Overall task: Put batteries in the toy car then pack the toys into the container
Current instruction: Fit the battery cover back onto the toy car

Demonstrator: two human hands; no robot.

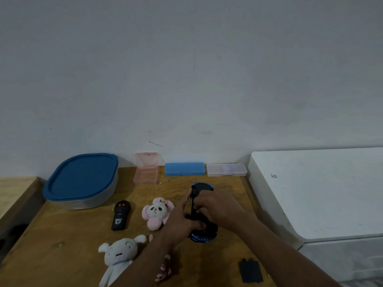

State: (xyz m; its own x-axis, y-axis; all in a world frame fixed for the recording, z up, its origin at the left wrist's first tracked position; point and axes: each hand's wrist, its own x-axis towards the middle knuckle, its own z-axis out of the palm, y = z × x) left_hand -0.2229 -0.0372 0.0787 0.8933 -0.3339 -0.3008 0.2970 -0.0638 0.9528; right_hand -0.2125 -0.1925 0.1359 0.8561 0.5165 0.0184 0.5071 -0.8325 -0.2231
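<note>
A black and blue toy car (pixel 202 188) stands on end on the wooden table (pixel 68 241), its underside facing me. My left hand (pixel 182 216) grips its lower part with the forefinger stretched up along its side. My right hand (pixel 217 208) is closed over its middle; whether it holds a battery is hidden. The black battery cover (pixel 250 270) lies flat near the front right. A clear container with a blue lid (pixel 81 180), shut, sits at the back left. Toys on the table: a black remote (pixel 121 215), a pink panda plush (pixel 157 212), a white plush dog (pixel 119 256).
Along the wall stand an open pink case (pixel 146 168), a blue case (pixel 184 168) and a clear case (pixel 227 169). A white appliance (pixel 321 191) borders the table on the right. A small pink toy (pixel 163 270) lies partly under my left forearm.
</note>
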